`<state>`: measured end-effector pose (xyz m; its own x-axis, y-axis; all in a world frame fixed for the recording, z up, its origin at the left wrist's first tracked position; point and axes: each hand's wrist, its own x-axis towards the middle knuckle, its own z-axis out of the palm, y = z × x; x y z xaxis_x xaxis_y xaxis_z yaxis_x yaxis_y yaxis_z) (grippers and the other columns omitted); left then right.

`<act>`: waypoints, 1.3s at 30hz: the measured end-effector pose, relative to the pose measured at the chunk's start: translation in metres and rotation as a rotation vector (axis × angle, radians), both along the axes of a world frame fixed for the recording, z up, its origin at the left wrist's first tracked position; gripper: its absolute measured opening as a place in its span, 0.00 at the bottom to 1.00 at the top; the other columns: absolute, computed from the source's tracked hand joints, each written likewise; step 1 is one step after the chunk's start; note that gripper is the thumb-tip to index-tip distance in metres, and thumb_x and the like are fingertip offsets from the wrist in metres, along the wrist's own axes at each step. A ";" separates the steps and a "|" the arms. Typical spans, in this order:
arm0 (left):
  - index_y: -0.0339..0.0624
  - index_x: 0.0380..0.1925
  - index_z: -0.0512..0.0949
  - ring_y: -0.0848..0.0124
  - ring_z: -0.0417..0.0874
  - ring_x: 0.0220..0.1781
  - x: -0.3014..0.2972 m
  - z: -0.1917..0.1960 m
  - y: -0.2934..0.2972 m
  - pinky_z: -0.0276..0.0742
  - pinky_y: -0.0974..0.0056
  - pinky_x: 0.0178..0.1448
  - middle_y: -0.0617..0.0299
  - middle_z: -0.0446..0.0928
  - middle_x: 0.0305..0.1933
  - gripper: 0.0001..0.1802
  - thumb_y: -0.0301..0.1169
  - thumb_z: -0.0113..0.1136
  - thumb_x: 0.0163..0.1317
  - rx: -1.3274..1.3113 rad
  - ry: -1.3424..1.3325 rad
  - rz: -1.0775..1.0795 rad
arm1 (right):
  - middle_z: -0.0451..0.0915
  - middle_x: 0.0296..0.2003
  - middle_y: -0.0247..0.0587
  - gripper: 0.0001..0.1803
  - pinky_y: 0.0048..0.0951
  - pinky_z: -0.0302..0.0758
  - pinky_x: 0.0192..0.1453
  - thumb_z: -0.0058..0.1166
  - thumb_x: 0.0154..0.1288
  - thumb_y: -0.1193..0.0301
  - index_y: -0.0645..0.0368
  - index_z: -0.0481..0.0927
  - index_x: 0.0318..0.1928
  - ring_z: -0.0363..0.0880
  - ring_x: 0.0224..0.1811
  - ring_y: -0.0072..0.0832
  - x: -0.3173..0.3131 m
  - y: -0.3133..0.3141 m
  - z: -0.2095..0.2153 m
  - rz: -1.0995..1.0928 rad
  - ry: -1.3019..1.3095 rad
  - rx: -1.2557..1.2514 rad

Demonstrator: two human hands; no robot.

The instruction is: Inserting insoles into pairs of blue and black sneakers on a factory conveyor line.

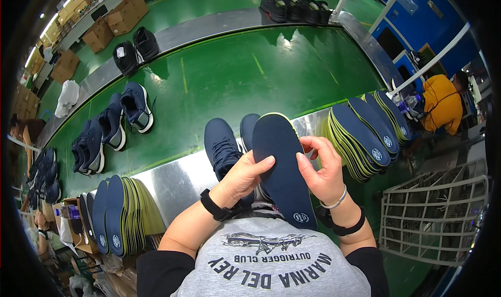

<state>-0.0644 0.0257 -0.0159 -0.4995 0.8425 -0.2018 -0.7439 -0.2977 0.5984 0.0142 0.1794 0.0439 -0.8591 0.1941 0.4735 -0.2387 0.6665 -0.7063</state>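
Left hand [241, 176] grips navy insole [282, 185]; right hand [324, 173], fingers parted, meets its edge. Apparent step: edge handling. Next move likely needs steadiness.

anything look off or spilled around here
Nothing looks spilled, and the navy insole in the left hand looks undamaged. Only a crumpled white item, perhaps a bag, seems out of place: it lies on the far metal edge, which otherwise holds black shoes.
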 end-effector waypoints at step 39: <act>0.40 0.40 0.73 0.72 0.75 0.39 -0.005 -0.024 -0.055 0.69 0.69 0.42 0.61 0.75 0.36 0.14 0.29 0.58 0.52 -0.936 0.988 0.579 | 0.74 0.37 0.47 0.18 0.36 0.67 0.47 0.55 0.50 0.68 0.64 0.73 0.42 0.71 0.42 0.42 0.024 0.100 -0.043 0.043 -0.378 0.180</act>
<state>-0.0689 -0.0293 -0.0398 -0.9683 0.2405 0.0675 0.1550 0.3665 0.9174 0.0387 0.2795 0.0011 -0.9844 0.0977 0.1465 -0.0150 0.7822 -0.6229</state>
